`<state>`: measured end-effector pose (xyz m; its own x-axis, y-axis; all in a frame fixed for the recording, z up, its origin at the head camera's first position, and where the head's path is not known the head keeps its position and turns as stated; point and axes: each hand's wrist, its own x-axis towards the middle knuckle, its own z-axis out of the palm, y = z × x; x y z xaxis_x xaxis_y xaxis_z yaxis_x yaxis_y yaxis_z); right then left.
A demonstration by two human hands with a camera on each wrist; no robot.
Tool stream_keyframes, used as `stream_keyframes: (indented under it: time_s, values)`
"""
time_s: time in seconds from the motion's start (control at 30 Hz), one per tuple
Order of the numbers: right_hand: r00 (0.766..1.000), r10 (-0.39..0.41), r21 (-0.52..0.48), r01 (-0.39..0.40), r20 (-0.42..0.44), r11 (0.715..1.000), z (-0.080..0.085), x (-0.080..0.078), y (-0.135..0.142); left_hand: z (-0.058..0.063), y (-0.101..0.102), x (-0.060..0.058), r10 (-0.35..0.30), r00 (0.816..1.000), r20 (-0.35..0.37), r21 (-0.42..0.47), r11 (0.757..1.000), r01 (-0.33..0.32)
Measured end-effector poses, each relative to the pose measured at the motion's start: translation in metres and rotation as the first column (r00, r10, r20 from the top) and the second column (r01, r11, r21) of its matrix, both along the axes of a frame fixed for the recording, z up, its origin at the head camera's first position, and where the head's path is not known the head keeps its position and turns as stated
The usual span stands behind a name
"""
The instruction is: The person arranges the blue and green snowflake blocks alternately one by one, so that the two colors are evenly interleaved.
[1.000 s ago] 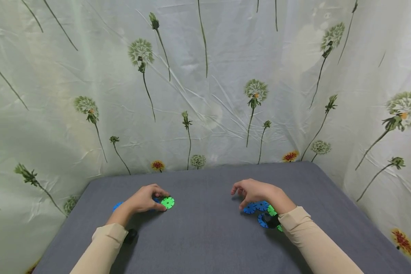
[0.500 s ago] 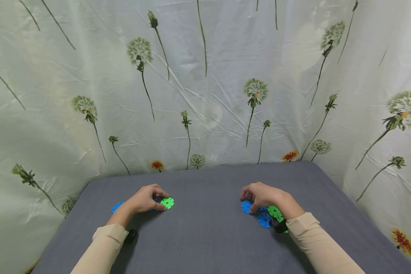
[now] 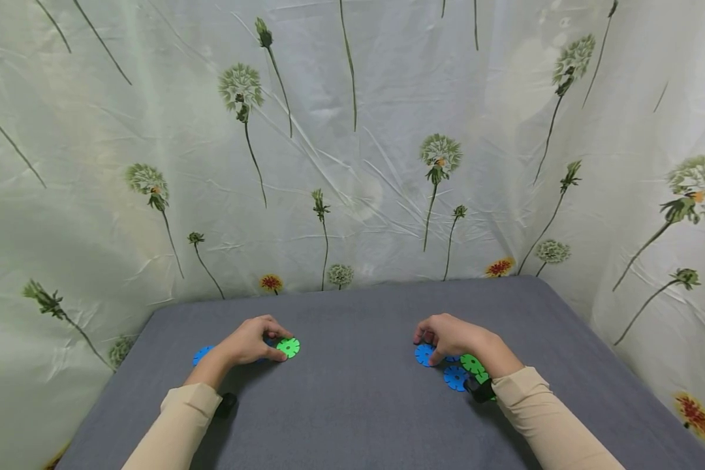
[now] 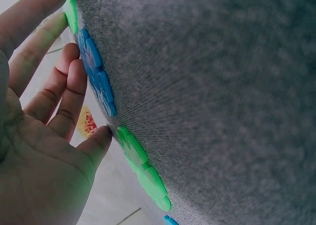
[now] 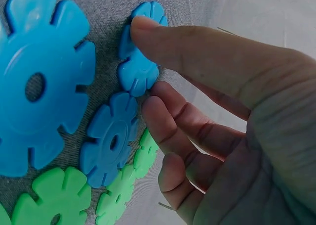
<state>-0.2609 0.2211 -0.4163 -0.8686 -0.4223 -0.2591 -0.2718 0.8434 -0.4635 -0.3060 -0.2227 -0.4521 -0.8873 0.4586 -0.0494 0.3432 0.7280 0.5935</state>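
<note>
Thumb and index finger of the left hand (image 3: 249, 341) pinch opposite edges of a green notched plastic disc (image 3: 288, 347) at the cloth. Blue notched discs (image 4: 91, 62) lie under that palm, with green ones (image 4: 143, 168) nearer the wrist in the left wrist view. The right hand (image 3: 455, 334) holds a blue notched disc (image 3: 424, 355) between its thumb and curled index finger; the thumb covers part of this disc (image 5: 139, 76) in the right wrist view. Beside it lie another blue disc (image 3: 455, 378) and a green disc (image 3: 472, 363), partly hidden by the hand and wrist.
A grey cloth (image 3: 352, 405) covers the table. Behind it hangs a pale curtain (image 3: 364, 163) printed with dandelions. Another blue disc (image 3: 202, 354) shows left of the left wrist. Black bands (image 3: 480, 390) sit at the wrists.
The right hand moved right and a little nearer over the first half second, its thumb and index finger closing on the blue disc. The left hand stays at the green disc.
</note>
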Motion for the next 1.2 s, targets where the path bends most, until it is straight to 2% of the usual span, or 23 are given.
stream_keyframes:
  time_s: [0.43, 0.8, 1.2]
  values:
    - [0.999, 0.029, -0.008, -0.029, -0.038, 1.0, -0.0047, -0.0022, -0.0011, -0.0036, -0.0005, -0.0011, 0.004, 1.0, -0.024, -0.006, 1.0, -0.004]
    - [1.0, 0.014, -0.008, -0.015, -0.027, 1.0, -0.003, -0.0009, -0.002, -0.0024, -0.0003, -0.0006, 0.013, 1.0, -0.026, 0.001, 1.0, -0.013]
    - [0.999, 0.042, -0.029, -0.042, -0.009, 0.999, -0.0062, -0.0031, -0.0039, -0.0023, -0.0014, -0.0005, 0.003, 1.0, -0.029, 0.0, 1.0, -0.003]
